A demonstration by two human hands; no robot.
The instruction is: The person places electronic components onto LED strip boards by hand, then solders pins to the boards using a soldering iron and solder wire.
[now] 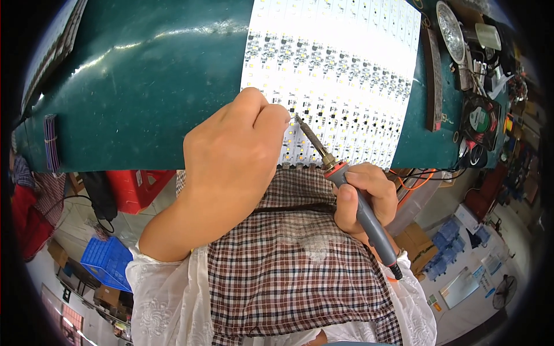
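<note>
A white LED circuit board panel [329, 83], made up of many narrow strips with small chips and yellow LEDs, lies on the green work surface. My right hand [372, 196] grips a soldering iron [375, 228] by its grey handle. The iron slants up and to the left, its tip at a row of black components on the panel's lower left part. Close beside that tip is my left hand [236, 144], resting over the panel's left edge with its fingers pinched together. Whatever lies between those fingertips is too small and hidden to make out.
A dark narrow bar [431, 81] lies right of the panel, beside a black cooling fan [480, 122] and a round silvery dish [450, 32]. Bundled wires [51, 143] lie at the table's left. Below stand a red plastic stool [130, 190] and a blue crate [107, 262].
</note>
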